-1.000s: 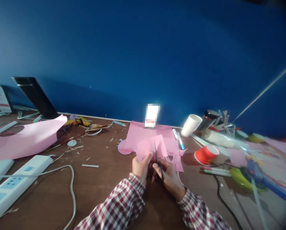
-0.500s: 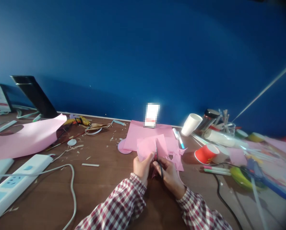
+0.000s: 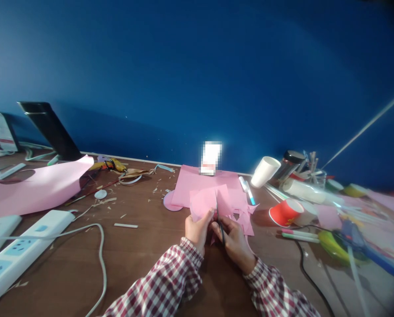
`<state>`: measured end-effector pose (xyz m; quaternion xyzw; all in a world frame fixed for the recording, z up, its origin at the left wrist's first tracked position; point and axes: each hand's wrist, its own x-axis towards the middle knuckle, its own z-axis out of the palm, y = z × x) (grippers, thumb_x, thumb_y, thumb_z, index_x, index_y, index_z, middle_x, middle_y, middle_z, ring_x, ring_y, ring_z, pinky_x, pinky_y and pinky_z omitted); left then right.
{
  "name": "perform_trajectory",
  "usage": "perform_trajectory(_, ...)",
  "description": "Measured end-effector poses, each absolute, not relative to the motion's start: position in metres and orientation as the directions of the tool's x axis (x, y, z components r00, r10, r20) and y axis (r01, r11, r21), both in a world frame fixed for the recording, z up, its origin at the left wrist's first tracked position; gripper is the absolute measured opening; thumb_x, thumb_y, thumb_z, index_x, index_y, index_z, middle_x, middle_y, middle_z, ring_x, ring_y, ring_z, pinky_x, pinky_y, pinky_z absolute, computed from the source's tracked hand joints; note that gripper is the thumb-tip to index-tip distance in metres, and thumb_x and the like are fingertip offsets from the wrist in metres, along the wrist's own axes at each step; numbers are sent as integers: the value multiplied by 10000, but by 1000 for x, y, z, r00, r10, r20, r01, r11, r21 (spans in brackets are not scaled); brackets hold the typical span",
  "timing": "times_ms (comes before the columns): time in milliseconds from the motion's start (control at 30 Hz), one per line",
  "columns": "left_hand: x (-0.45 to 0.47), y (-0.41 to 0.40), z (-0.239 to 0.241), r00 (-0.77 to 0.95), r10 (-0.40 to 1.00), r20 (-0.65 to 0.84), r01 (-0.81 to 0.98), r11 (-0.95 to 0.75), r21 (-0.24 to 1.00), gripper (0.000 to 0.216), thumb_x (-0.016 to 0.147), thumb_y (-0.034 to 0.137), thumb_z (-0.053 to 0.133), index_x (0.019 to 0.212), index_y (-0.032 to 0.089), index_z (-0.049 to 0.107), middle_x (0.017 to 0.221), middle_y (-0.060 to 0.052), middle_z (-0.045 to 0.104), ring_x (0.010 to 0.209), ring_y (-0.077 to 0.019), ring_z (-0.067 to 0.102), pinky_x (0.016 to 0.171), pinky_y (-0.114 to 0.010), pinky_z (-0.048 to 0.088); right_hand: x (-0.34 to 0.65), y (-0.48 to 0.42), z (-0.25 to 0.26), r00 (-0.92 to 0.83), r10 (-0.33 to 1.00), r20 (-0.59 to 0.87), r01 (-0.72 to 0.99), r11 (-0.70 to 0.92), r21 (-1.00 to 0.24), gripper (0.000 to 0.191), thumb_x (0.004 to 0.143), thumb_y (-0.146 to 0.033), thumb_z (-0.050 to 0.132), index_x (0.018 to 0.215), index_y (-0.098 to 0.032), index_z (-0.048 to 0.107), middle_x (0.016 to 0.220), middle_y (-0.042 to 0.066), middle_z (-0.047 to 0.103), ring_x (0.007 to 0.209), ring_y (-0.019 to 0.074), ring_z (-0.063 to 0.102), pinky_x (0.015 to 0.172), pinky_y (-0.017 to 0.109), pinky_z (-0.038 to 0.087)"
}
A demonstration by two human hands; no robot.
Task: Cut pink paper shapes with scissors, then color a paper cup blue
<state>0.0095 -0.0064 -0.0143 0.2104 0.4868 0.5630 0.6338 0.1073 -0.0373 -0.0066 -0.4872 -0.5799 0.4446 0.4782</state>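
Observation:
My left hand (image 3: pixel 197 231) pinches a small piece of pink paper (image 3: pixel 203 203) and holds it upright above the brown table (image 3: pixel 144 259). My right hand (image 3: pixel 235 244) is closed round a pair of dark scissors (image 3: pixel 218 220), whose blades point up into the paper's middle. Both sleeves are red and white check. Behind the paper lies a larger pink sheet (image 3: pixel 197 182) with pink offcuts (image 3: pixel 246 224) beside it.
At left lie white power strips (image 3: pixel 21 251) with a cable (image 3: pixel 99 259), and a big pink sheet (image 3: pixel 35 187). At right are a white cup (image 3: pixel 265 171), a red cup (image 3: pixel 283 212), markers (image 3: pixel 299 235), jars and a glue gun (image 3: pixel 352 233). A blue wall rises behind.
The scissors have worked a little further into the pink piece, and my left hand has turned the paper slightly. The view has shifted a bit to the right.

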Motion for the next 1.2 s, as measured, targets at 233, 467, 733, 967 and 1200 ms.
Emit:
perform_trajectory(233, 9, -6, -15, -128, 916, -380, -495, 273, 825, 424, 498, 368, 793, 736, 39, 671, 639, -124, 676, 565, -209, 638, 502, -289, 507, 109, -37, -9, -59, 990, 130, 171, 139, -975, 212, 783, -335, 634, 853, -135, 641, 678, 15, 621, 612, 144, 571, 542, 218, 478)
perform_trajectory(467, 8, -6, -15, -104, 924, -369, -491, 275, 827, 433, 514, 378, 785, 748, 33, 668, 670, -134, 676, 577, -202, 629, 507, -288, 504, 109, -37, -8, -50, 988, 149, 249, 157, -956, 222, 801, -352, 604, 852, -139, 646, 669, 20, 629, 593, 146, 570, 547, 227, 484)
perform_trajectory(733, 8, -6, -15, -118, 923, -366, -479, 270, 836, 415, 537, 379, 778, 746, 41, 661, 663, -126, 674, 588, -210, 639, 518, -292, 508, 110, -36, -8, -67, 989, 132, 232, 144, -962, 236, 802, -368, 604, 866, -145, 643, 680, 25, 641, 603, 151, 582, 553, 232, 496)
perform_trajectory(967, 9, -5, -17, -148, 914, -379, -486, 267, 832, 410, 519, 368, 788, 733, 41, 663, 624, -108, 664, 558, -196, 627, 496, -281, 497, 108, -37, -9, -93, 991, 95, 170, 110, -979, 257, 796, -386, 612, 888, -145, 622, 683, 19, 639, 619, 149, 582, 541, 225, 491)
perform_trajectory(1200, 10, -6, -16, -112, 918, -380, -524, 270, 808, 412, 515, 355, 792, 748, 42, 662, 638, -109, 667, 558, -192, 626, 503, -281, 499, 108, -37, -6, -71, 993, 97, 176, 108, -978, 240, 779, -373, 633, 833, -139, 626, 611, -6, 585, 527, 117, 526, 487, 208, 463)
